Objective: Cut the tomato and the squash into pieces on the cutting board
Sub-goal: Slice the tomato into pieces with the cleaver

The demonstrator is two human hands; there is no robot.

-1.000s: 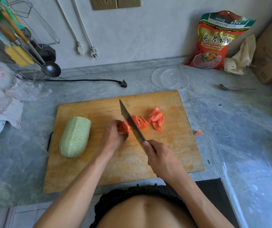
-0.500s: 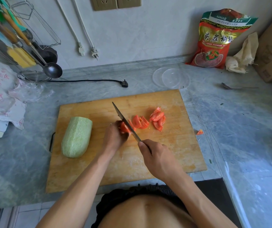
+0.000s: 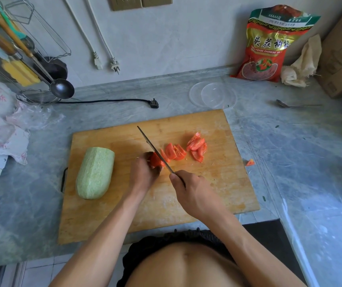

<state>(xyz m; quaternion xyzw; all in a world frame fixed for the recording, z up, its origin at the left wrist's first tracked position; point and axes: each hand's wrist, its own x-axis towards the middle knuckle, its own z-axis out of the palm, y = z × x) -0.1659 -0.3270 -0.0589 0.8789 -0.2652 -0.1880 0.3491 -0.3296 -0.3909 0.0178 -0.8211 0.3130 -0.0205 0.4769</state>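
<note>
1. Wooden board (image 3: 224,193), middle of the frame: judged by what lies on it, the tomato is partly cut and the squash uncut. Keep the cutting central, since one red scrap (image 3: 250,162) already lies off its right edge.
2. Squash (image 3: 95,172), pale green, rests whole on the board's left side, well apart from the blade; leave it there for now.
3. Right hand (image 3: 193,193) has its fingers wrapped round the knife (image 3: 155,151) handle; the blade slants up-left, beside the tomato. A straight downward cut looks best.
4. Left hand (image 3: 143,172) holds the remaining tomato (image 3: 155,160), fingers curled over it; the fingertips are hidden, so keep them tucked back.
5. Slices (image 3: 186,150) lie right of the blade; match their thickness.
</note>
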